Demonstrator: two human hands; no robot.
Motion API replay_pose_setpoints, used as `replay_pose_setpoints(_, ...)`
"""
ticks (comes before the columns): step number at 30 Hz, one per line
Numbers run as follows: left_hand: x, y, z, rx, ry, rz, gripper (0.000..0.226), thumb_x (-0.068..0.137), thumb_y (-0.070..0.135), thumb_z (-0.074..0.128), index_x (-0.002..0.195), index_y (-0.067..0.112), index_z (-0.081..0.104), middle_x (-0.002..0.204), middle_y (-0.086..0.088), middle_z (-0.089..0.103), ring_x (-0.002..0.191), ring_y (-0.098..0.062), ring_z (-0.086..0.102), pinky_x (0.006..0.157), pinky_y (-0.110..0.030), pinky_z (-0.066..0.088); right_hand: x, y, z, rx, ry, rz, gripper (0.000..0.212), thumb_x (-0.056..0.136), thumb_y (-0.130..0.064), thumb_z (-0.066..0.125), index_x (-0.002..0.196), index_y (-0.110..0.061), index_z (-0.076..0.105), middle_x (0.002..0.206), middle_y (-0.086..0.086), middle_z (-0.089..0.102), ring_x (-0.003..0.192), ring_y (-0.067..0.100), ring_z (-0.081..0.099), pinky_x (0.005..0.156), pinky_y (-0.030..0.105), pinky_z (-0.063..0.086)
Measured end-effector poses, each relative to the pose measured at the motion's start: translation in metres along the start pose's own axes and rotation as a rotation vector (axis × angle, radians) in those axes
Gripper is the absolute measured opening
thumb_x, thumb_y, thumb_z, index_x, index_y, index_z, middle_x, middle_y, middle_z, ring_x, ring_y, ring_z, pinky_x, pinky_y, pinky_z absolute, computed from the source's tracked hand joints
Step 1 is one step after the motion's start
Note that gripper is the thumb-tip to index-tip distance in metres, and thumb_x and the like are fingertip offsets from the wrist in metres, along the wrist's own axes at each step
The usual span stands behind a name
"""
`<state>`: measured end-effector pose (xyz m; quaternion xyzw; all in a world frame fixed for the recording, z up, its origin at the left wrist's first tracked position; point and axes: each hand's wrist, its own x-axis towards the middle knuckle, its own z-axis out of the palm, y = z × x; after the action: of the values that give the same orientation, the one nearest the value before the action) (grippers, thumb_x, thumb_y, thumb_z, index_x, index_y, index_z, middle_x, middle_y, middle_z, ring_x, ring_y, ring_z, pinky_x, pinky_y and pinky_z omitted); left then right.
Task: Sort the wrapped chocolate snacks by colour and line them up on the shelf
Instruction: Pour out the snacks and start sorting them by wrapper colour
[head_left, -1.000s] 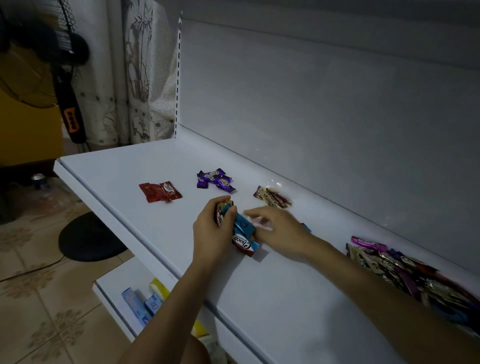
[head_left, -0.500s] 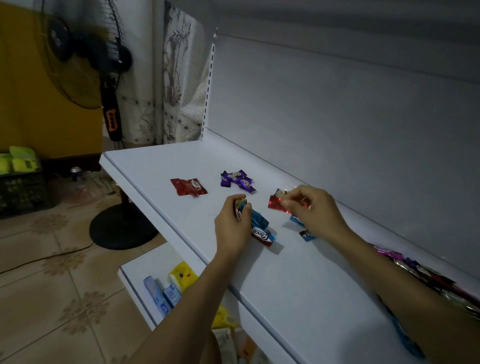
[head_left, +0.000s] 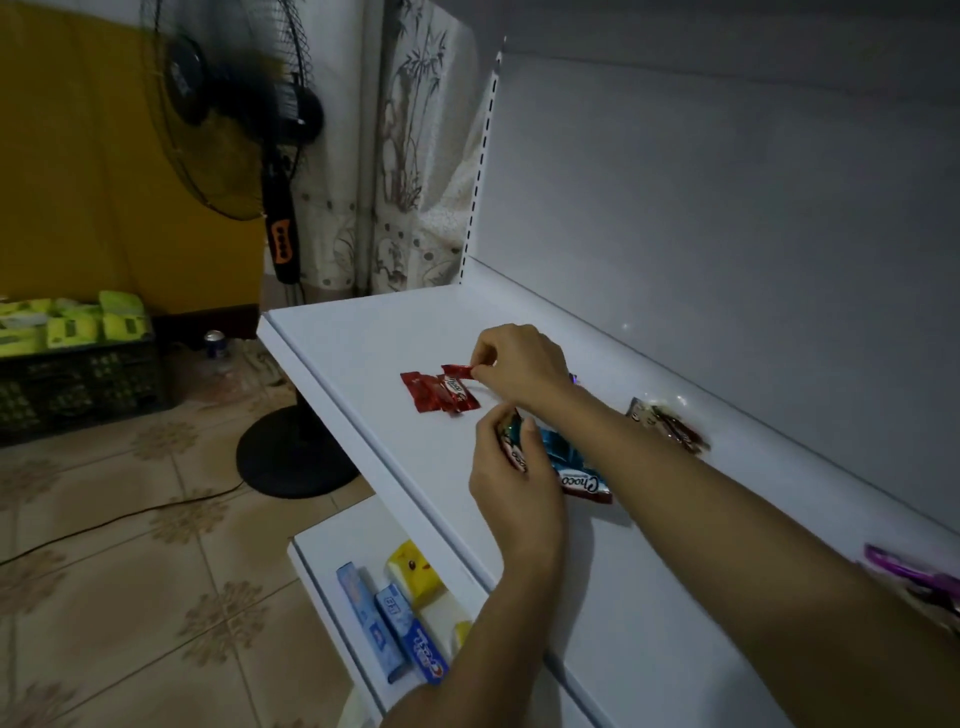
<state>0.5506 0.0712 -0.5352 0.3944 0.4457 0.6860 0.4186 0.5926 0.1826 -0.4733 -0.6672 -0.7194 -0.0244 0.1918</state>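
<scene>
Head view: at mid-frame our right hand pinches one red snack by its end, just above the red pile on the white shelf. Just below, our left hand grips a bundle of blue snacks. A standing fan and tiled floor fill the left of the frame.

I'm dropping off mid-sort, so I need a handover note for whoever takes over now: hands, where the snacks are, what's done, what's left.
Right hand pinches a red snack just above the red group near the shelf's left end.
Left hand grips a small bunch.
Blue snacks lie beside the left hand; brown group sits by the back wall; purple group is almost hidden behind the right hand.
Done: red, blue and brown groups begun.
Left: set down the red snack, then sort the small bunch and the unsorted pile at the right edge.
</scene>
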Motion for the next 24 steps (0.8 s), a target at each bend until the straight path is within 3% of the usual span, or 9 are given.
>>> replay_pose_setpoints(4, 0.004, -0.002, 0.001, 0.016, 0.047, 0.026, 0.023, 0.097, 0.013, 0.053, 0.112, 0.03, 0.057, 0.099, 0.022, 0.061, 0.091, 0.009, 0.059, 0.077, -0.007, 0.046, 0.021, -0.009, 0.02, 0.022, -0.21, -0.024, 0.012, 0.078, -0.017, 0.065, 0.074, -0.027, 0.067, 0.081, -0.011, 0.064, 0.08, 0.015, 0.063, 0.065, 0.028, 0.048)
replay_pose_setpoints(7, 0.006, -0.003, 0.002, 0.001, 0.029, 0.0, 0.02, 0.097, 0.015, 0.053, 0.111, 0.027, 0.058, 0.098, 0.011, 0.065, 0.089, 0.0, 0.064, 0.075, -0.016, 0.053, 0.025, -0.006, 0.019, 0.182, -0.296, -0.03, 0.008, 0.081, -0.018, 0.066, 0.078, -0.021, 0.073, 0.081, -0.009, 0.068, 0.082, 0.012, 0.063, 0.077, 0.035, 0.054)
replay_pose_setpoints(9, 0.005, -0.003, 0.002, -0.012, 0.014, -0.019, 0.018, 0.097, 0.016, 0.053, 0.111, 0.027, 0.057, 0.098, 0.012, 0.063, 0.086, 0.002, 0.065, 0.071, -0.015, 0.055, 0.021, -0.004, 0.007, 0.31, -0.231, -0.015, 0.01, 0.085, -0.017, 0.063, 0.083, -0.015, 0.072, 0.086, -0.005, 0.07, 0.083, 0.011, 0.064, 0.079, 0.033, 0.054)
replay_pose_setpoints(12, 0.005, -0.001, 0.002, -0.033, -0.032, -0.038, 0.017, 0.097, 0.017, 0.054, 0.109, 0.029, 0.057, 0.095, 0.021, 0.059, 0.08, 0.011, 0.062, 0.066, -0.009, 0.052, -0.003, 0.003, -0.023, 0.471, -0.164, 0.022, 0.014, 0.089, -0.02, 0.06, 0.09, -0.012, 0.071, 0.081, -0.002, 0.07, 0.075, 0.012, 0.064, 0.069, 0.025, 0.052)
replay_pose_setpoints(15, 0.006, 0.0, 0.0, -0.017, -0.076, 0.002, 0.017, 0.096, 0.015, 0.055, 0.111, 0.021, 0.061, 0.095, 0.014, 0.063, 0.083, 0.007, 0.063, 0.066, -0.007, 0.049, -0.053, 0.018, -0.045, 0.553, -0.089, 0.063, 0.019, 0.092, -0.033, 0.057, 0.086, -0.021, 0.071, 0.082, -0.008, 0.071, 0.079, 0.004, 0.066, 0.074, 0.018, 0.051)
replay_pose_setpoints(17, 0.006, 0.0, -0.001, -0.008, -0.121, 0.055, 0.017, 0.096, 0.012, 0.055, 0.109, 0.019, 0.063, 0.094, 0.015, 0.064, 0.085, 0.009, 0.062, 0.067, -0.005, 0.047, -0.096, 0.028, -0.044, 0.567, 0.007, 0.127, 0.016, 0.09, -0.039, 0.058, 0.094, -0.027, 0.068, 0.091, -0.012, 0.069, 0.086, -0.001, 0.063, 0.077, 0.014, 0.047)
replay_pose_setpoints(20, -0.003, 0.001, -0.003, 0.037, -0.328, 0.121, 0.016, 0.094, 0.015, 0.058, 0.109, 0.02, 0.065, 0.097, 0.012, 0.067, 0.091, 0.003, 0.062, 0.078, -0.013, 0.05, -0.159, 0.038, -0.029, 0.699, 0.06, 0.26, 0.028, 0.091, -0.035, 0.058, 0.117, -0.026, 0.06, 0.11, -0.008, 0.065, 0.101, 0.004, 0.061, 0.085, 0.022, 0.05)
replay_pose_setpoints(22, -0.012, 0.004, -0.002, 0.099, -0.505, 0.114, 0.018, 0.095, 0.023, 0.058, 0.111, 0.02, 0.064, 0.099, 0.008, 0.068, 0.093, -0.004, 0.064, 0.08, -0.019, 0.052, -0.188, 0.042, -0.023, 0.801, 0.138, 0.325, 0.024, 0.092, -0.024, 0.058, 0.116, -0.026, 0.059, 0.109, -0.005, 0.066, 0.101, 0.008, 0.063, 0.084, 0.028, 0.053)
replay_pose_setpoints(24, -0.026, 0.01, 0.001, 0.118, -0.636, 0.049, 0.016, 0.093, 0.028, 0.06, 0.109, 0.026, 0.062, 0.097, 0.01, 0.068, 0.091, -0.007, 0.065, 0.074, -0.015, 0.052, -0.204, 0.048, -0.027, 0.851, 0.241, 0.405, 0.019, 0.092, -0.015, 0.058, 0.104, -0.03, 0.061, 0.102, -0.004, 0.068, 0.091, 0.008, 0.065, 0.07, 0.026, 0.056)
